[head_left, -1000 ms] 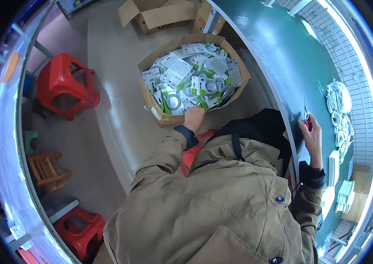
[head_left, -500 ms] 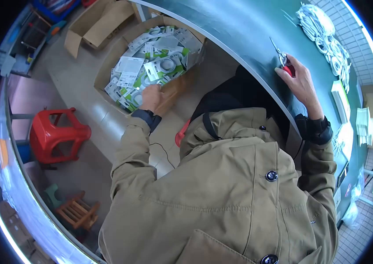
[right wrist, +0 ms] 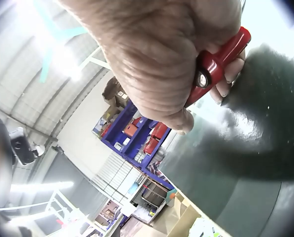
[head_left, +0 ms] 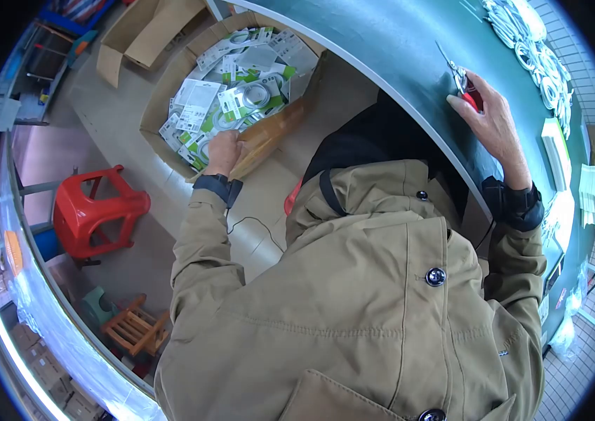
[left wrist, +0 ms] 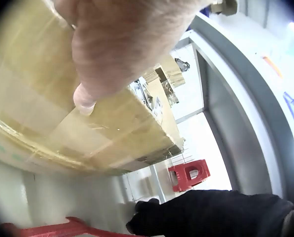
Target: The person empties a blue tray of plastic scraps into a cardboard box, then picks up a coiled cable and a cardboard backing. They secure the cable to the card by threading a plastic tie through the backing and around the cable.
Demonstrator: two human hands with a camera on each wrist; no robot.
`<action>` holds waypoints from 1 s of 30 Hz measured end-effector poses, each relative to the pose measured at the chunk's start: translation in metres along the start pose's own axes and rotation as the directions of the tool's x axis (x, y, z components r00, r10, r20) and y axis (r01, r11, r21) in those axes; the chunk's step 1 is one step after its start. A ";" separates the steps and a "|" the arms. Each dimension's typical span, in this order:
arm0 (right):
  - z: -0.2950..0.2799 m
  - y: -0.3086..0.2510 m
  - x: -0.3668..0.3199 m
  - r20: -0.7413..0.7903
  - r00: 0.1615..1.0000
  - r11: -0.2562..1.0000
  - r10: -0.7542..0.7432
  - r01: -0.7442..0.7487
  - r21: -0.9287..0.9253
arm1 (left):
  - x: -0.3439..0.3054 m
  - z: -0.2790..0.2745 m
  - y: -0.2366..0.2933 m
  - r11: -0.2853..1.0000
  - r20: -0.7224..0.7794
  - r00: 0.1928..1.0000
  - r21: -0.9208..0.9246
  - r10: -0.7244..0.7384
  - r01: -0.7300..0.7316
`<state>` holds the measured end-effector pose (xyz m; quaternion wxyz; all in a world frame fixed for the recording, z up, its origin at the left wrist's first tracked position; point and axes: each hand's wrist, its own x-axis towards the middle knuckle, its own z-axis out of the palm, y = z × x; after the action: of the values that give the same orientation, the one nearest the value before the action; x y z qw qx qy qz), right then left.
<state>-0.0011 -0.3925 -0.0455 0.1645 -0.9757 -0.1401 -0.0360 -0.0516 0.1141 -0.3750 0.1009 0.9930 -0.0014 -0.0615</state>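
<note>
My left hand [head_left: 224, 151] grips the near rim of a large cardboard box [head_left: 273, 135]. In the left wrist view the thumb [left wrist: 85, 98] presses on the taped outer wall, while the other fingers are mostly hidden over the edge. White-and-green packets [head_left: 196, 98], some with coiled cables showing, fill the box. On the right, my right hand [head_left: 497, 126] holds red-handled snips [head_left: 471, 102] low over the green tabletop [head_left: 396, 56], their thin metal tip pointing away. The right wrist view shows the red handle [right wrist: 211, 69] between the palm and curled fingers.
Coiled white cables [head_left: 539, 70] lie along the table's far side, near stacked pale cards [head_left: 557, 154]. An open carton [head_left: 161, 35] stands behind the box. A red stool [head_left: 94, 210] and a wooden stool [head_left: 136, 326] are on the floor at left.
The head view has turned, so the box now appears farther left. My left hand stays at the box rim. The right hand still holds the snips over the table.
</note>
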 end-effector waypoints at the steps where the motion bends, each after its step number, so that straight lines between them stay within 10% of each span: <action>1: -0.001 -0.002 -0.001 0.005 1.000 1.000 -0.006 0.006 0.005 | -0.003 0.012 0.000 1.000 0.005 1.000 -0.007 0.021 -0.021; 14: 0.004 0.019 0.003 0.009 0.997 0.997 -0.076 0.076 0.000 | -0.034 -0.025 -0.029 0.994 0.379 0.925 -0.113 0.032 0.012; 30: -0.021 0.010 0.007 0.206 0.978 0.909 0.045 -0.126 0.397 | -0.044 -0.007 0.045 0.922 0.047 0.988 -0.368 0.147 -0.120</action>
<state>0.0082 -0.4064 -0.0278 0.3512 -0.9241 -0.1168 0.0955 -0.0941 0.0716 -0.3539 0.2872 0.9516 -0.0612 -0.0902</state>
